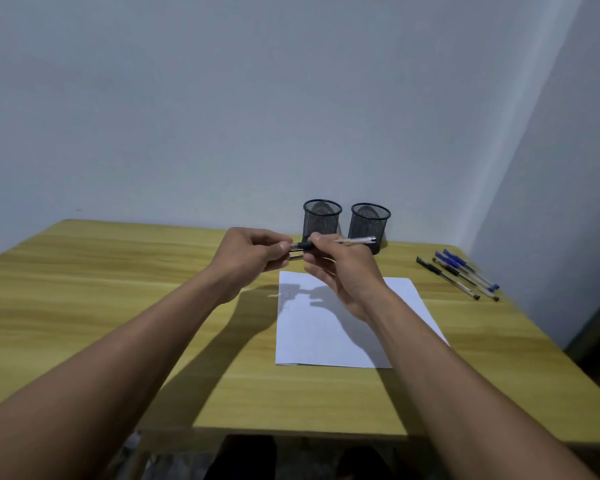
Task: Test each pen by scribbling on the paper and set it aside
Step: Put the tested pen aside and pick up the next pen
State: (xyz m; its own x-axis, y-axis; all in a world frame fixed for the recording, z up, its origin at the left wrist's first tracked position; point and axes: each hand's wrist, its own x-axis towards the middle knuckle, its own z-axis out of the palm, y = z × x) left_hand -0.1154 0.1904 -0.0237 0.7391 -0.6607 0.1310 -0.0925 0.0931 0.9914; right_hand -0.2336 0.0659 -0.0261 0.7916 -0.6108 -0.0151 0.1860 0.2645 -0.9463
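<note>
Pen [355, 241] pinched between left hand [250, 252] and right hand [342, 271]; mesh cups [322, 221] behind, paper [326, 337] beneath.

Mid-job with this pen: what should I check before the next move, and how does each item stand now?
1. Grip: the right hand holds the pen by its barrel: ok.
2. Support: the left hand pinches the pen's other end: ok.
3. Cap off, tip exposed: cannot tell.
4. Surface: the paper lies flat below the hands, with blank area left: ok.
5. Set-aside spot: the loose pens lie on the table right of the paper, apart from it: ok.
</note>
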